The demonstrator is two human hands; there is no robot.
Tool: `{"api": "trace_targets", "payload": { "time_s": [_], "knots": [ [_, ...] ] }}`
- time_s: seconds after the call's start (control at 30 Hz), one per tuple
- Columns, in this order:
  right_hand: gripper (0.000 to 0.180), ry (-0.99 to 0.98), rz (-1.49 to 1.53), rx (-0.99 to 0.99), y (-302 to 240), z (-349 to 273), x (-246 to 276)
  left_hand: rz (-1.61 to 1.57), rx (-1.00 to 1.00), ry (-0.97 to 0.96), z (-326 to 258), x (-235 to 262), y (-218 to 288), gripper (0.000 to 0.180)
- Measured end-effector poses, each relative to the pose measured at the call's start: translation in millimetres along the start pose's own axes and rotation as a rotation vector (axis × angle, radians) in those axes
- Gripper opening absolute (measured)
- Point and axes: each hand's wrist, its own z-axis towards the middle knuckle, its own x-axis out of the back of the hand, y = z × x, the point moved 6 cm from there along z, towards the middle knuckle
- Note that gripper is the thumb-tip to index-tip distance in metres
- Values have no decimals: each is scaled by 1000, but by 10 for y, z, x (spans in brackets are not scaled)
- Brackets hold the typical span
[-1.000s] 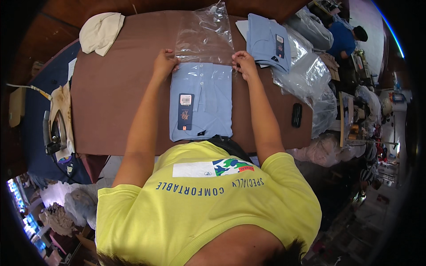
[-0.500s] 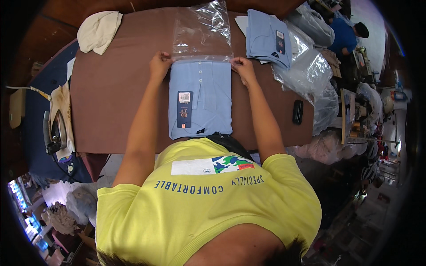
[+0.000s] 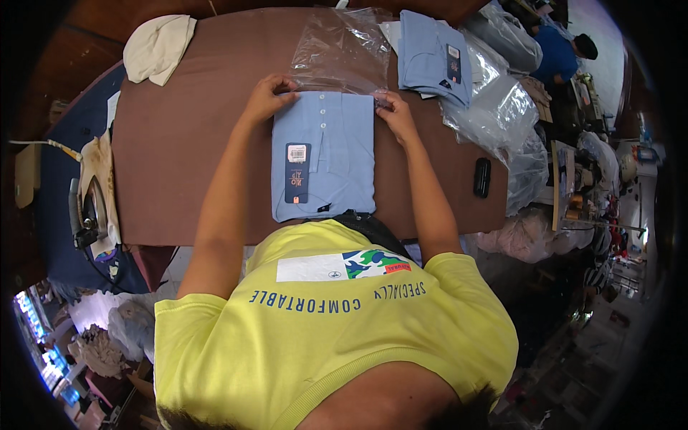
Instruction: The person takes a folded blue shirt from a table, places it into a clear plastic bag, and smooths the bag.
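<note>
A folded light-blue shirt (image 3: 333, 161) with small white buttons lies flat before me, a dark hang tag (image 3: 296, 175) with a white sticker on its left part. Just beyond its far edge a clear plastic bag (image 3: 340, 54) is spread, its near edge meeting the shirt. At the shirt's far left corner, my left hand (image 3: 269, 100) is closed, fingers pinched at the bag's edge; whether the shirt's corner is gripped too is unclear. My right hand (image 3: 395, 117) pinches the bag's edge at the far right corner.
More folded blue shirts (image 3: 433, 57) lie at the back right, beside heaped clear plastic bags (image 3: 494, 107). A black case (image 3: 481, 178) rests on the brown table (image 3: 186, 143). An iron (image 3: 92, 208) stands left, a cream cloth (image 3: 158, 49) back left. Another person (image 3: 555, 57) sits far right.
The bag has shifted right and sunk flatter at its far end. My left hand has moved slightly right and away from me, its fingers now over the shirt's corner. My right hand barely moved.
</note>
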Motion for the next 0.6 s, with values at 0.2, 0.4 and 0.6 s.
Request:
{"api": "trace_targets", "payload": {
  "time_s": [0.2, 0.4, 0.6],
  "knots": [
    [35, 41, -217, 111, -22, -21, 36, 198, 18, 71, 10, 67, 20, 22],
    [29, 272, -705, 408, -91, -128, 2, 360, -21, 70, -118, 154, 102, 19],
    [27, 138, -632, 305, 78, -409, -195, 594, -184, 54, -275, 239, 213, 19]
  ]
}}
